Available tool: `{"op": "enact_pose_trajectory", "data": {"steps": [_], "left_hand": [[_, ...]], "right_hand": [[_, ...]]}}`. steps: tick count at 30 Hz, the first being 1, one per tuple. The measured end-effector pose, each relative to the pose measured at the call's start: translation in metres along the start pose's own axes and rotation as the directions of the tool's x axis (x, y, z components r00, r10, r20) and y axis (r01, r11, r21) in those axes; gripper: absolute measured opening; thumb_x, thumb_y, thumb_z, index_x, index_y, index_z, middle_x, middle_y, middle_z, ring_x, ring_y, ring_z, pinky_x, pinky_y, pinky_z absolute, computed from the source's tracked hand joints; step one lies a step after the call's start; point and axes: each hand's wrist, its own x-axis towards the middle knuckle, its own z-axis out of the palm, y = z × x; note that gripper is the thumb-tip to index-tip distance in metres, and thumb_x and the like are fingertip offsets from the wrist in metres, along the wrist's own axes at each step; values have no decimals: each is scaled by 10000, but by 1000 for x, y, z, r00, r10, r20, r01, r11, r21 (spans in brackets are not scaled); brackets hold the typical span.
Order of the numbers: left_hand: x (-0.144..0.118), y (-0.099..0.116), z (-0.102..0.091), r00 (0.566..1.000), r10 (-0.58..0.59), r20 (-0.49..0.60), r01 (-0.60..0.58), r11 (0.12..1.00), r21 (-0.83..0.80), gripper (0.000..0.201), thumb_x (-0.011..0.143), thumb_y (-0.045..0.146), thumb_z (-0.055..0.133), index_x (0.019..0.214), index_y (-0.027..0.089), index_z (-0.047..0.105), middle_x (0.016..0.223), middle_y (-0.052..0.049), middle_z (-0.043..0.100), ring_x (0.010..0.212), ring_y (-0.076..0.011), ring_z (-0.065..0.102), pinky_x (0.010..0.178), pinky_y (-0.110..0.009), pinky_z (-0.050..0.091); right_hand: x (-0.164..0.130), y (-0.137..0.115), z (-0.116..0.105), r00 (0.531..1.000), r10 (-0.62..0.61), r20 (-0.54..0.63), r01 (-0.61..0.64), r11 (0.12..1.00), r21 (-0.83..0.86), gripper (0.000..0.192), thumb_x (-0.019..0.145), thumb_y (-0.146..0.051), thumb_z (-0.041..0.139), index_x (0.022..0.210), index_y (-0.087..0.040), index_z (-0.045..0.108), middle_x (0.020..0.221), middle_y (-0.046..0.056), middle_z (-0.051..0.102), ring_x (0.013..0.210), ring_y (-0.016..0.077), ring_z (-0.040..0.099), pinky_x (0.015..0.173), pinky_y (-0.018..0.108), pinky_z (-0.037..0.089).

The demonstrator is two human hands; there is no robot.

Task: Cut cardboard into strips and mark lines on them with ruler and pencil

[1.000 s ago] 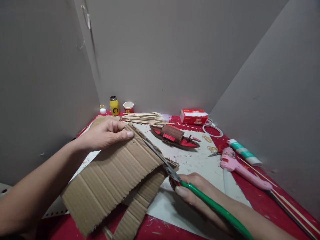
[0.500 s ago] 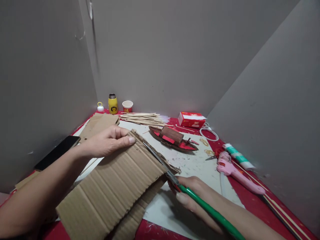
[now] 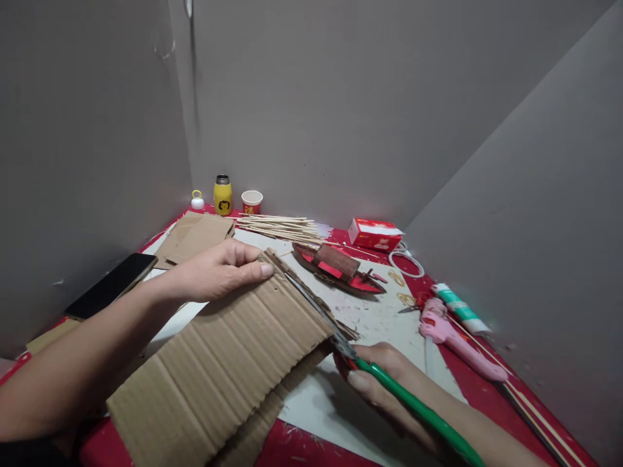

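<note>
My left hand (image 3: 233, 269) pinches the far corner of a piece of corrugated cardboard (image 3: 219, 363), thumb on top. A second cardboard layer shows beneath its right edge. My right hand (image 3: 379, 376) is closed around green-handled scissors (image 3: 413, 402). Their blades lie along the cardboard's far right edge, with a narrow strip (image 3: 335, 314) on the other side of the blade. Just beyond the cardboard, a small brown model boat (image 3: 338, 269) with a red deck rests on white paper (image 3: 311, 402).
Wooden sticks (image 3: 277, 228), a paper cup (image 3: 252, 202) and a yellow bottle (image 3: 222, 196) stand or lie at the back. A red box (image 3: 374, 235) is behind the boat. On the right lie a pink glue gun (image 3: 462, 344) and a green-white tube (image 3: 462, 309). A phone (image 3: 111, 285) lies left.
Both hands, the cardboard and the scissors sit slightly farther right in view. The view itself has shifted a little. The grip of each hand looks the same.
</note>
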Motion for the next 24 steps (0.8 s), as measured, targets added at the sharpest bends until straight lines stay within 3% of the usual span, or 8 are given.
{"op": "enact_pose_trajectory", "data": {"steps": [4, 8, 16, 24], "left_hand": [[1, -1, 1, 1000, -18, -14, 16, 995, -103, 425, 835, 555, 728, 757, 147, 640, 709, 3, 609, 605, -92, 542, 559, -196, 442], [3, -4, 2, 999, -24, -33, 20, 992, -126, 443, 837, 577, 716, 749, 150, 635, 714, -8, 630, 606, -98, 559, 565, -202, 453], [2, -8, 11, 1000, -3, 1, 3, 999, -34, 471, 865, 564, 673, 650, 175, 518, 587, 50, 480, 490, -67, 388, 466, -184, 336], [0, -6, 14, 1000, -10, 19, 11, 997, -71, 463, 882, 568, 659, 679, 167, 550, 607, 48, 509, 500, -66, 414, 492, -186, 360]], "right_hand": [[3, -3, 1, 999, 33, -27, -32, 999, 43, 625, 895, -815, 337, 670, -234, 385, 546, -50, 322, 489, 109, 327, 445, 247, 312], [2, -3, -3, 998, -23, -53, 18, 996, -88, 634, 925, -792, 246, 694, -227, 415, 617, -13, 427, 550, 132, 418, 523, 250, 414], [-1, -6, -6, 998, -47, -46, 37, 978, -208, 566, 981, -692, 297, 774, -208, 505, 685, 28, 564, 622, 158, 517, 575, 267, 432], [1, -8, -1, 998, -9, -70, 6, 1000, -29, 596, 936, -762, 334, 686, -225, 403, 559, -41, 386, 503, 102, 364, 453, 231, 303]]}}
